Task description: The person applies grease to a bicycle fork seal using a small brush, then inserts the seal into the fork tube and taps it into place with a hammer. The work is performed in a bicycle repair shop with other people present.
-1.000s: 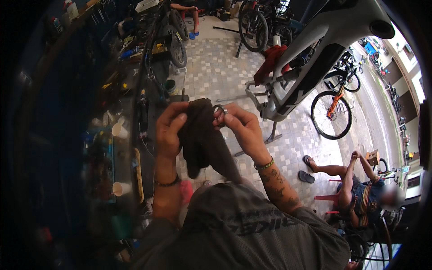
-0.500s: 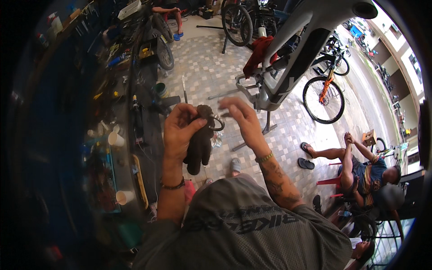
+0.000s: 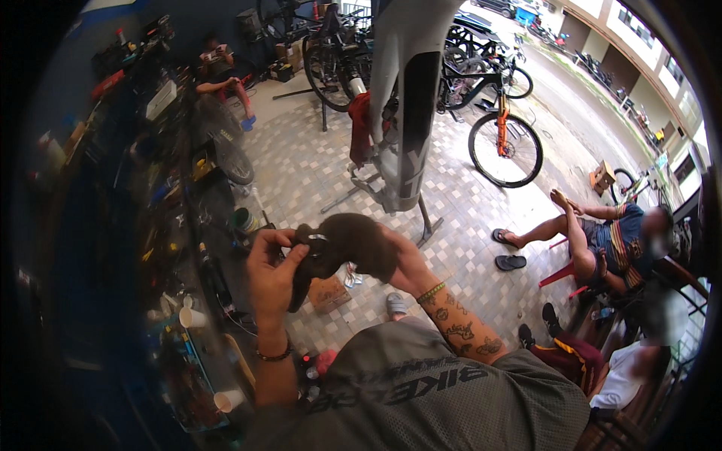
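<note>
Dark cloth pinched in left hand, right hand has fingers hidden by it, can't tell grip; loose pinch could drop the shiny metal ring onto the tiles.

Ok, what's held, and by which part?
Dark brown cloth: the left hand pinches its left side near a shiny metal piece; the right hand has its grip hidden.

We wear a grey-brown shirt in finely dotted mesh, with dark block lettering across it and short sleeves. A dark bracelet rings the wrist of our left hand; a yellow-green beaded band rings that of our right hand. Dark tattoos spread from there toward the sleeve's edge. Our visible foot wears a grey slipper.
</note>
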The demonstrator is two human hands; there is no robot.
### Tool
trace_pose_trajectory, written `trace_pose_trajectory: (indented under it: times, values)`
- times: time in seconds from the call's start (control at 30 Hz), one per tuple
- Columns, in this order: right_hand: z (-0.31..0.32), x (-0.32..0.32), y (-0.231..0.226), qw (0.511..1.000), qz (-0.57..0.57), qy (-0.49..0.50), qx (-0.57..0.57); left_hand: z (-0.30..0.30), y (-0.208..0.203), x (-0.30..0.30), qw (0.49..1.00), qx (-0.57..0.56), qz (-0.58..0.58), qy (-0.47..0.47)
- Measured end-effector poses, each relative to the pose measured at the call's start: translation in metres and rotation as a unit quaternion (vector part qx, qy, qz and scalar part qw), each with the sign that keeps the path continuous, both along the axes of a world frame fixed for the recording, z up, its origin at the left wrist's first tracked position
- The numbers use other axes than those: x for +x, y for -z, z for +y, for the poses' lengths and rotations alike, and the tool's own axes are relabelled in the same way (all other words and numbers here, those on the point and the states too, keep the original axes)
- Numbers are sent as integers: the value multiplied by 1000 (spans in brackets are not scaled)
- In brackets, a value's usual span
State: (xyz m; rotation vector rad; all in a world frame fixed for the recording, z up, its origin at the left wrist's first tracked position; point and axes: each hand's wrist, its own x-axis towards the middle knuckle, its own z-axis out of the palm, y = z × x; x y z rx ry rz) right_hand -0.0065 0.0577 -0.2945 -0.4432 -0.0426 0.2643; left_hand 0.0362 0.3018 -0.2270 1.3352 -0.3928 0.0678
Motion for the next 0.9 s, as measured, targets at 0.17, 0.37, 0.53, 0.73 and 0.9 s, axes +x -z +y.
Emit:
trace_pose_trajectory:
  times: [0.17, 0.37, 0.53, 0.73, 0.9]
  values:
    - [19, -3, -37, 799, -187, 143, -553, -41, 6, -11, 997, 67, -36, -8]
    - [-4, 0, -40, 752, -192, 129, -617, -47, 5, -13, 993, 90, -72, -27]
    - [-5, -18, -45, 988, 23, 64, -141, -40, 5, -16, 989, 98, -89, -67]
    - [11, -18, -35, 736, -192, 166, -628, -43, 2, -28, 986, 131, -95, -50]
    - [29, -10, -20, 879, -92, 228, -408, -44, 13, -30, 992, 75, -75, -65]
